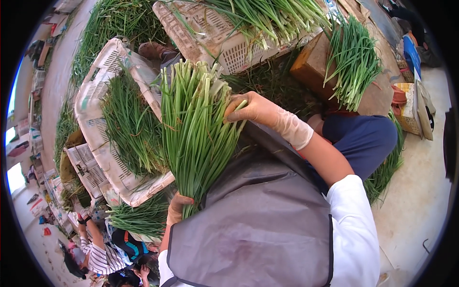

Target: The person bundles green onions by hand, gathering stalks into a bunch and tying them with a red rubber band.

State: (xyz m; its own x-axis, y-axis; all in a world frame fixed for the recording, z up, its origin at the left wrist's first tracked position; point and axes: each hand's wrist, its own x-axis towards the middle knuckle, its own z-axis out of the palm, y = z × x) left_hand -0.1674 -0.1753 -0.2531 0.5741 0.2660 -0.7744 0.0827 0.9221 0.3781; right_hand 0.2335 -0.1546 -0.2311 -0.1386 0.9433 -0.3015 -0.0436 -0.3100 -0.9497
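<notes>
A large bunch of garlic chives (197, 132) stands in front of my grey apron (258, 229), its pale cut ends up and green leaves down. My left hand (180, 206), gloved, grips the leafy lower end close to the apron. At the bunch's upper right edge, the gloved fingers of my right hand (256, 109) pinch at the outer stalks. Some stalks splay out past those fingertips. Just left of the bunch, a white plastic crate (95, 98) holds more loose green chives (134, 125).
Chives (272, 14) are heaped on an upturned-looking crate (236, 53) ahead. Another bundle (355, 61) lies on a wooden box (312, 64) at right. Chives (143, 217) lie below the left crate. A co-worker in a striped shirt (105, 258) sits at lower left.
</notes>
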